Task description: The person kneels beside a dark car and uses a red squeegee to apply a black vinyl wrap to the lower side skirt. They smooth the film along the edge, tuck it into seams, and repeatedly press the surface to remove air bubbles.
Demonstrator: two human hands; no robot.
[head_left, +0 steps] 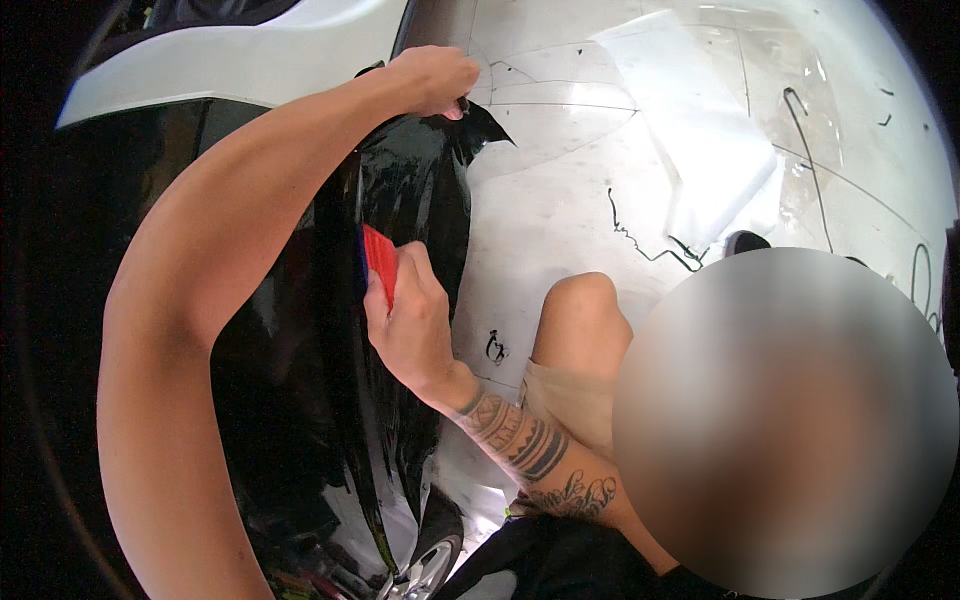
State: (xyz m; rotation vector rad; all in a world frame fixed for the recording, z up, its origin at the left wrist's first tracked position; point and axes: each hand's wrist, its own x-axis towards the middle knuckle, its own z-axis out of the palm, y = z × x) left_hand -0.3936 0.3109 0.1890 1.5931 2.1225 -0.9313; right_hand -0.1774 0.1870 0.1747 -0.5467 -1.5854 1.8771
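Black, shiny film (400,200) lay over the side of a car (240,60). The car body above it was white. The film was loose and wrinkled near its top edge.

The left hand (432,78) reached far up. Its grip was closed on the top edge of the film, pinched between thumb and fingers, and it held the film out from the car.

The right hand (410,320) was lower down, at the middle of the film. Its grip was closed around a red scraper (380,262). The flat edge of the scraper pressed on the film. The forearm behind it had dark tattoos.

A bare knee (585,310) in tan shorts was just beside the right hand, so the person was crouched low. A wheel (425,570) showed at the bottom. The floor (560,180) was pale and glossy, with thin black scraps (640,240) on it. A sheet of clear backing (700,150) lay further off on the floor.

To do this step well, I think the top hand should keep the film tight and even. The scraper should go in slow, firm strokes from the flat part out to the loose part. That pushes air out to the edge. The scraper should be held a little tilted, not dug in, so it does not scratch or tear the film. If a wrinkle shows up, it is better to lift the film and lay it again.
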